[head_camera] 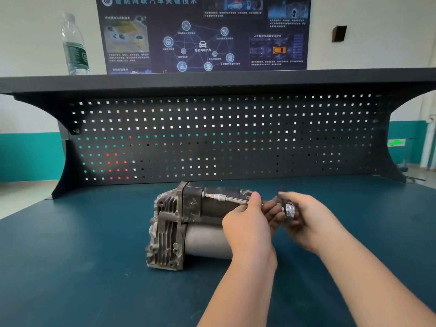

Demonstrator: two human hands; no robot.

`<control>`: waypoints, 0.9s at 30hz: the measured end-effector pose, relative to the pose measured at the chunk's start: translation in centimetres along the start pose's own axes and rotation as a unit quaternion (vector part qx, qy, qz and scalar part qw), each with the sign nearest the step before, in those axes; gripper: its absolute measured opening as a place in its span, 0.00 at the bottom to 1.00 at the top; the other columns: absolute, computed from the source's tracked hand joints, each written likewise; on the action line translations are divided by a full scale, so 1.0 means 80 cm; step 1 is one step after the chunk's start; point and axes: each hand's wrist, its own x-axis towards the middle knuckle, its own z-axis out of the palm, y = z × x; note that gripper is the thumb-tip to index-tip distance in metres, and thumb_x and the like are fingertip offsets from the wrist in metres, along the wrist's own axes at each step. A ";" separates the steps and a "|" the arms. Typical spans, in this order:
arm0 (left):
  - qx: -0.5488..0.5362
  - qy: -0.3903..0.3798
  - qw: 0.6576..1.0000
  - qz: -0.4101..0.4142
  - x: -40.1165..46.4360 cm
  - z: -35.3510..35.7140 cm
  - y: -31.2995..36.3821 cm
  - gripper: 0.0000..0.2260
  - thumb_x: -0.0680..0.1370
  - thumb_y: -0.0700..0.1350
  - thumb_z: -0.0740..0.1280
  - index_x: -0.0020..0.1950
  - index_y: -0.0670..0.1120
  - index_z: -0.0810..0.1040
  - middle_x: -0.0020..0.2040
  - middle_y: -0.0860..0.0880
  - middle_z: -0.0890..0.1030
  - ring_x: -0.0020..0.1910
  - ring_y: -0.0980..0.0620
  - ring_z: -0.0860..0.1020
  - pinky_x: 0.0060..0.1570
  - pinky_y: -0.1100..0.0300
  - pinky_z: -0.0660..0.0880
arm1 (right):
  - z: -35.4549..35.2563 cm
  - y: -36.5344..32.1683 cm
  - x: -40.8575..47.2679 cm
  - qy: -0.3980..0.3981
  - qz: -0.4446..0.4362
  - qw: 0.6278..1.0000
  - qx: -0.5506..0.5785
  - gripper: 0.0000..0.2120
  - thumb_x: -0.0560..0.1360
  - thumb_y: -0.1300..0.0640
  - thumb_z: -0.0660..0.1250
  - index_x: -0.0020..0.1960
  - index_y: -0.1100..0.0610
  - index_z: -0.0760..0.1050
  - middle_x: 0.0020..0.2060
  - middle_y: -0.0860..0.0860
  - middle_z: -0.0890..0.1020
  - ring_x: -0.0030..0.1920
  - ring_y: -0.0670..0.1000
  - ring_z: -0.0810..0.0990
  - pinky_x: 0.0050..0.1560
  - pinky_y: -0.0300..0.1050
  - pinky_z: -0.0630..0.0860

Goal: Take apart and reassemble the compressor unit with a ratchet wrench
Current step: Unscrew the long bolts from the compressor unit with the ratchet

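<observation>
The grey metal compressor unit (174, 223) lies on its side on the dark teal bench mat (82, 267), finned end to the left. A ratchet wrench with a long extension bar (224, 198) runs horizontally along the unit's top, its bit seated against the dark housing at the left. My left hand (250, 223) pinches the extension bar near its right end. My right hand (306, 220) grips the chrome ratchet head (289, 210) just to the right. The wrench handle is hidden inside my right hand.
A black perforated tool board (224, 138) stands along the back of the bench under a dark shelf (212, 79). A clear water bottle (75, 46) stands on the shelf at the left. A dark poster hangs on the wall behind.
</observation>
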 end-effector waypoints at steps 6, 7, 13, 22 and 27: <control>0.007 -0.005 1.000 0.007 0.001 0.000 -0.001 0.12 0.79 0.38 0.63 0.36 0.36 0.74 0.23 0.46 0.77 0.20 0.53 0.76 0.23 0.66 0.74 | 0.004 -0.013 -0.012 0.021 -0.262 0.956 -0.131 0.08 0.77 0.57 0.65 0.42 0.58 0.80 0.25 0.50 0.78 0.18 0.43 0.67 0.19 0.35 0.64; 0.011 -0.004 1.000 0.009 0.001 -0.001 -0.001 0.12 0.79 0.38 0.64 0.36 0.36 0.74 0.23 0.46 0.78 0.21 0.53 0.76 0.23 0.66 0.74 | 0.004 -0.013 -0.014 0.019 -0.278 0.951 -0.135 0.08 0.77 0.57 0.65 0.42 0.57 0.81 0.24 0.49 0.78 0.18 0.43 0.66 0.19 0.35 0.64; 0.073 0.002 0.997 0.024 0.006 -0.004 -0.004 0.12 0.78 0.42 0.65 0.37 0.36 0.76 0.24 0.46 0.79 0.21 0.53 0.77 0.23 0.66 0.73 | 0.005 -0.012 -0.018 0.009 -0.307 0.941 -0.145 0.08 0.78 0.57 0.64 0.42 0.55 0.81 0.25 0.49 0.78 0.19 0.43 0.65 0.21 0.34 0.63; 0.151 -0.003 0.988 0.038 0.012 -0.007 -0.001 0.14 0.78 0.45 0.65 0.36 0.38 0.75 0.23 0.47 0.77 0.20 0.53 0.73 0.21 0.66 0.70 | 0.003 -0.013 -0.017 -0.017 -0.366 0.913 -0.178 0.08 0.79 0.55 0.62 0.49 0.51 0.80 0.27 0.46 0.79 0.21 0.43 0.67 0.25 0.36 0.67; 0.097 -0.014 0.995 0.013 0.007 -0.005 0.003 0.10 0.78 0.43 0.65 0.40 0.38 0.76 0.23 0.48 0.79 0.20 0.55 0.76 0.20 0.68 0.70 | 0.002 -0.015 -0.017 -0.033 -0.376 0.906 -0.191 0.10 0.81 0.54 0.59 0.50 0.48 0.80 0.30 0.46 0.80 0.21 0.42 0.67 0.27 0.38 0.68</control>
